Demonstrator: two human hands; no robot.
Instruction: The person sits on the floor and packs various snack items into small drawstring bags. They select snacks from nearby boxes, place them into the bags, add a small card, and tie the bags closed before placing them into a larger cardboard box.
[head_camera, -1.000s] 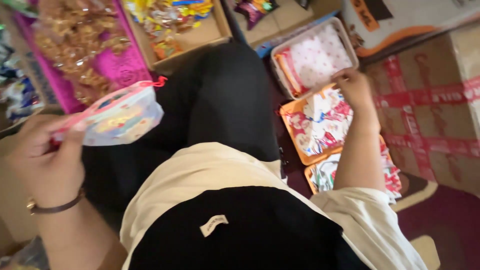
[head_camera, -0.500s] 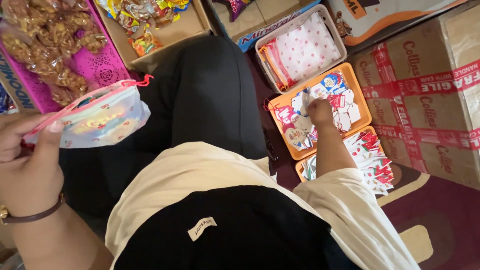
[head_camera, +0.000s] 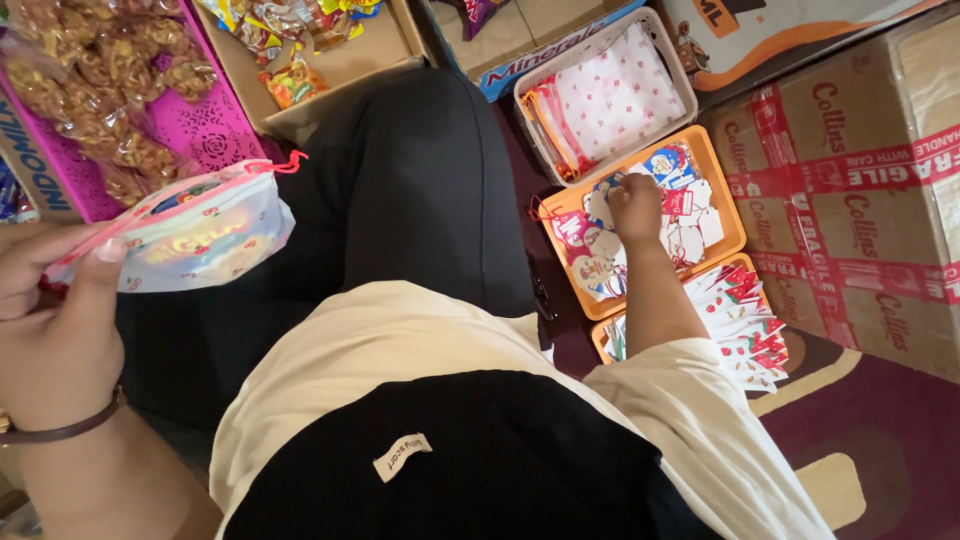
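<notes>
The person sits on the floor, black-trousered legs stretched out among boxes and trays, with a dark red rug (head_camera: 880, 420) bearing a yellow pattern showing at the lower right. The left hand (head_camera: 55, 320) is closed around one end of a small clear drawstring pouch (head_camera: 190, 235) filled with colourful sweets, thumb pressed along its top edge; the pouch is held up over the left thigh, its red cord loop sticking out at the far end. The right hand (head_camera: 635, 205) reaches down into an orange tray (head_camera: 725, 215) of printed paper tags (head_camera: 690, 225), fingers curled onto the tags at the tray's middle; whether it has actually pinched one cannot be told. A second orange tray (head_camera: 603, 347) holding red-and-white tags lies just beside it, nearer the person's right hip. Beyond the first tray's far edge stands a pale basket (head_camera: 682, 95) of white dotted pouches. A taped cardboard box (head_camera: 860, 190) stands along the right side. At the upper left a pink tray (head_camera: 210, 135) holds bagged brown snacks (head_camera: 90, 90), with an open cardboard box (head_camera: 350, 60) of bright wrapped sweets beside it.
</notes>
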